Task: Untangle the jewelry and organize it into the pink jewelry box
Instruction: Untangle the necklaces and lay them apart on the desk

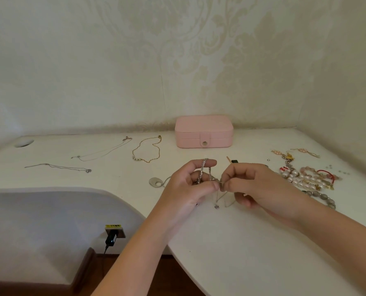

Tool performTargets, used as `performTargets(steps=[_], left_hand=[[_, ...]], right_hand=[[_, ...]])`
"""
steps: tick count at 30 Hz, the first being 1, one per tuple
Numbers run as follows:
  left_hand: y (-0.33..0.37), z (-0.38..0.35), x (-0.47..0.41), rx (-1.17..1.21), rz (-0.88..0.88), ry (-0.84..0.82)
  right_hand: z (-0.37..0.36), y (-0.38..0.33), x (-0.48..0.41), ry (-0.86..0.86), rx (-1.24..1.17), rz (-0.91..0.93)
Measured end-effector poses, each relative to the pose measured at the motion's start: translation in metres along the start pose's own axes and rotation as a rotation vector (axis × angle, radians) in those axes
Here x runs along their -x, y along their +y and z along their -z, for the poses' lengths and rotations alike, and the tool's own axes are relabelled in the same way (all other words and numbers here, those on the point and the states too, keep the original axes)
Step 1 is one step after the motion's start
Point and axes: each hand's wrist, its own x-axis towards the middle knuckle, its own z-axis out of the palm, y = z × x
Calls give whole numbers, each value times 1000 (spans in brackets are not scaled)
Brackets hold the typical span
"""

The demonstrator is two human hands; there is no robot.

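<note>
Thin chain (222,196) – its tangle too small to make out

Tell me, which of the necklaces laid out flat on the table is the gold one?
The gold necklace, looped just left of the pink jewelry box. The nearer silver necklace and the far-left silver necklace are both thin and pale.

There is only one view, from a wide-angle camera worn on the person's head. It faces forward and down across the white curved-edge worktop (231,242), toward the pale patterned wall (113,60) at 12 o'clock. The left hand (188,184) and the right hand (256,189), with arms at 6 and 4 o'clock, are near the lens at the centre, pinching a thin silver chain (217,199). The closed pink rectangular jewelry box (203,131) stands farther away, at 12 o'clock.
</note>
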Motion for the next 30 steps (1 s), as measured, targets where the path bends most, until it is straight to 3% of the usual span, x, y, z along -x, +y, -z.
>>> performTargets(steps=[16,20,25,30], left_hand=[[2,3,-1,208,8,85],[1,5,-2,258,-7,130],[-3,8,-2,260,-26,185],[-3,9,-2,258,-4,260]], right_hand=[[17,3,-2,-148,-373,-11],[23,-1,0,-184,-353,-56],[29,-3,0,-109,-205,-41],[33,-4,-1,21,-236,0]])
